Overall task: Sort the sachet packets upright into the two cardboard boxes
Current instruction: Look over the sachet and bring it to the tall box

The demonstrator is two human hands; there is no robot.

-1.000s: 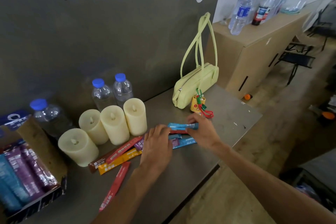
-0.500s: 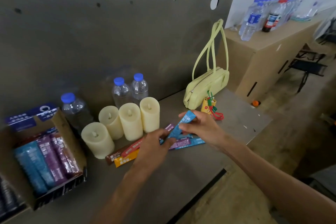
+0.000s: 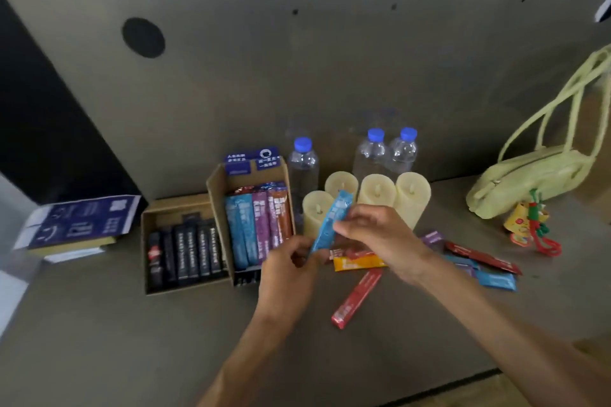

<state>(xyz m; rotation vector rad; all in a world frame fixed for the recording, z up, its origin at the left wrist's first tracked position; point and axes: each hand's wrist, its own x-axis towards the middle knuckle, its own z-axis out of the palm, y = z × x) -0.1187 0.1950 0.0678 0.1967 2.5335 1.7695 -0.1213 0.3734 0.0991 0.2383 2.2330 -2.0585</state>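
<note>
Tabletop [image 3: 132, 340] view panned left; left hand [image 3: 291, 271], right hand [image 3: 380, 238] raise blue sachet [image 3: 332, 220].

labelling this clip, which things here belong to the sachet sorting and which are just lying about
Job: blue sachet, pinched by left hand and right hand; coloured-sachet box; black-sachet box; loose sachets.
Lying about: candles; water bottles; green handbag; charm; blue booklet.

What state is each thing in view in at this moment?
blue sachet, held off the table, tilted
left hand, pinching its lower end
right hand, gripping its middle
taller cardboard box, open, coloured sachets upright inside
lower cardboard box, open, holding black sachets
nearest red sachet, flat on the table
water bottles, upright, capped
candles, upright
</note>
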